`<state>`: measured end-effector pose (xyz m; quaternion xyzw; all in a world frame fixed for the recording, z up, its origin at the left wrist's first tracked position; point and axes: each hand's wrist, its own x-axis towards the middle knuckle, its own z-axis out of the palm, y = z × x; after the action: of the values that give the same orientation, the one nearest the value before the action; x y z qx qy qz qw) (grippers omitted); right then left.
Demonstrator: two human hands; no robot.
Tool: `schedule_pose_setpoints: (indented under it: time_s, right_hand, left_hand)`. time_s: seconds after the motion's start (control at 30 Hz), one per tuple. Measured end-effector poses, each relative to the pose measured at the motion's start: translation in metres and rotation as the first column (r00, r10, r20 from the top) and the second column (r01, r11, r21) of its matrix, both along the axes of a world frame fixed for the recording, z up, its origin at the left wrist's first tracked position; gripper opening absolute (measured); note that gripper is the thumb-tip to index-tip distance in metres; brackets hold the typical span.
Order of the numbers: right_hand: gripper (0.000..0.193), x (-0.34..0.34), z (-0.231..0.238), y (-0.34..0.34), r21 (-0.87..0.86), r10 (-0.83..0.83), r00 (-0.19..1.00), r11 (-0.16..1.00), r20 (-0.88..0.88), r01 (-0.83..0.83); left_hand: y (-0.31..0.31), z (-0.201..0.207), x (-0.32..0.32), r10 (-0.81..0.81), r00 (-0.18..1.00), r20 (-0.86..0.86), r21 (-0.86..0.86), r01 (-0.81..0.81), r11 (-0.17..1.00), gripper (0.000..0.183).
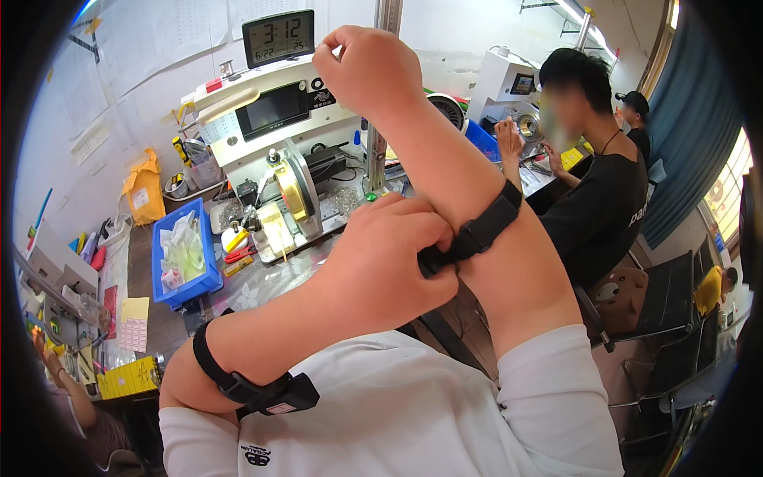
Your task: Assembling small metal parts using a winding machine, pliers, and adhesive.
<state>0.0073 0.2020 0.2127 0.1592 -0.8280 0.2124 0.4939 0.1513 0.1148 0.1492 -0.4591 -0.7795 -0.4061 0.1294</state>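
Note:
My left hand (381, 258) pinches a black strap (489, 225) that is wrapped around my right forearm, near the elbow. Part of the strap and its buckle disappear behind the left fingers. My right hand (372, 70) is raised in a loose fist in front of the white bench machine, and nothing shows in it. A second black strap (213, 362) circles my left forearm, with a small black box (290, 395) attached. Below the hands, the white machine (214, 139) has a dark screen (273, 114) and a gold-coloured wheel (292, 191).
A blue tray (208, 266) with plastic bags sits left of the machine, beside an orange-yellow packet (145, 189). A digital clock (278, 40) stands on top. At right, a co-worker in black (592, 191) works at another machine; chairs (648, 294) stand behind. Another person's arm (71, 389) shows at far left.

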Motion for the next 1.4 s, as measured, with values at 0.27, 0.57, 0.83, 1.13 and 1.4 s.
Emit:
schedule_pose_setpoints:
  time_s: [0.27, 0.57, 0.83, 1.13, 1.4]
  right_hand:
    - [0.026, 0.011, -0.008, -0.005, -0.047, 0.125, 0.991, 0.991, 0.054, -0.122]
    - [0.022, 0.028, -0.023, -0.011, -0.097, 0.295, 0.933, 0.955, 0.205, -0.280]
    - [0.022, 0.031, -0.041, -0.015, -0.389, 0.519, 0.775, 0.839, 0.360, -0.381]
    - [0.025, 0.001, -0.103, -0.014, -0.744, 0.670, 0.599, 0.644, 0.438, -0.176]
    - [0.027, 0.009, -0.130, -0.014, -0.480, 0.393, 0.710, 0.873, 0.584, -0.088]
  left_hand:
    - [-0.008, -0.003, -0.002, -0.195, 0.970, 0.144, 0.096, 0.182, 0.979, 0.015]
    - [-0.011, 0.000, -0.009, -0.187, 0.923, 0.336, -0.178, 0.257, 0.950, 0.014]
    - [-0.015, -0.027, -0.028, -0.296, 0.920, 0.257, -0.041, 0.317, 0.948, 0.014]
    - [-0.015, -0.005, -0.034, 0.052, 0.994, 0.099, -0.209, -0.030, 0.977, 0.016]
    - [-0.043, -0.018, -0.058, 0.283, 0.930, 0.235, -0.138, -0.257, 0.957, 0.021]
